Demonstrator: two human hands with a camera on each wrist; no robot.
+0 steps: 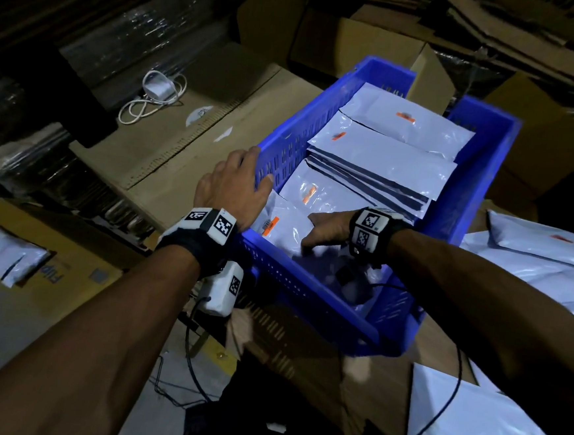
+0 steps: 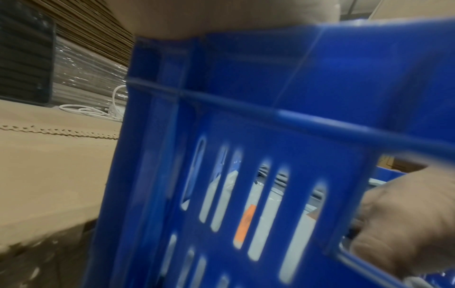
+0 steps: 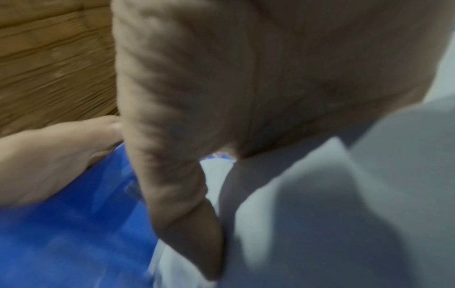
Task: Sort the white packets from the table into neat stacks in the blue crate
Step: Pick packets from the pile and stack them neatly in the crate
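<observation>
Packets in crate: white packets (image 1: 383,156) lie flat in overlapping stacks inside the blue crate (image 1: 480,184), several showing a small orange label; through the wall slots in the left wrist view, pale packets and 1 orange label (image 2: 245,224) are visible.
Near packet: 1 white packet (image 1: 278,227) with an orange and white label sits at the near left corner of the crate, tilted against the wall, under both hands.
Blue crate: slotted plastic, resting on flattened cardboard (image 1: 167,146); its near end overhangs toward the person.
Left hand: the left hand (image 1: 233,185) lies over the crate's left rim, fingers spread and fairly straight, thumb dipping inside toward the near packet; it clasps nothing that I can see.
Right hand: the right hand (image 1: 325,232) is inside the crate, palm down, fingers extended and pressing on the near packet; the right wrist view is blurred but shows a straight finger (image 3: 187,194) against grey-white plastic.
Packets outside crate: more white packets (image 1: 543,258) are heaped to the right of the crate, 1 lies at lower right (image 1: 475,427), and 1 sits on a box at far left (image 1: 4,257).
Other items: a white charger with coiled cable (image 1: 154,95) rests on the cardboard, well apart from the crate; brown boxes (image 1: 368,41) stand behind it.
</observation>
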